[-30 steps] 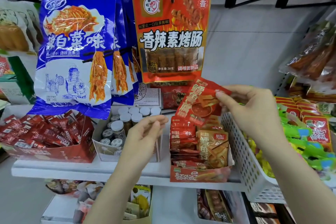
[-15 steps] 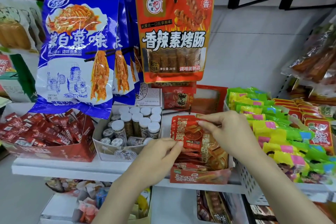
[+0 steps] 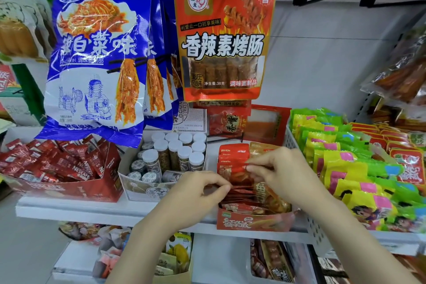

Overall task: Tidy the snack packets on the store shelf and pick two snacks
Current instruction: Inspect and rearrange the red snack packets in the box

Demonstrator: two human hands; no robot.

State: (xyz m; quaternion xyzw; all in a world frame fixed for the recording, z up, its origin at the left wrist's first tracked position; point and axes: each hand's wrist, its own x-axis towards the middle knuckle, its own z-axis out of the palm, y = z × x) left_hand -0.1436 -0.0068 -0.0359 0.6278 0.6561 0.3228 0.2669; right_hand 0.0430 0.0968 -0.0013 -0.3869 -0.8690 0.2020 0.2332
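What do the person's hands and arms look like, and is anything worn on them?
Both forearms are bare as far as the picture shows: no sleeve, glove, watch, bracelet or ring is visible. The left hand and the right hand have short fingernails; whether they are polished is too blurred to tell. No markings show on either arm.

Both forearms reach up from six o'clock. Left hand (image 3: 196, 193) sits low at centre, fingers curled, thumb and fingertips pinched together, pointing toward three o'clock. Right hand (image 3: 280, 173) hovers just beside it, knuckles up, fingers bent and pinching toward nine o'clock.
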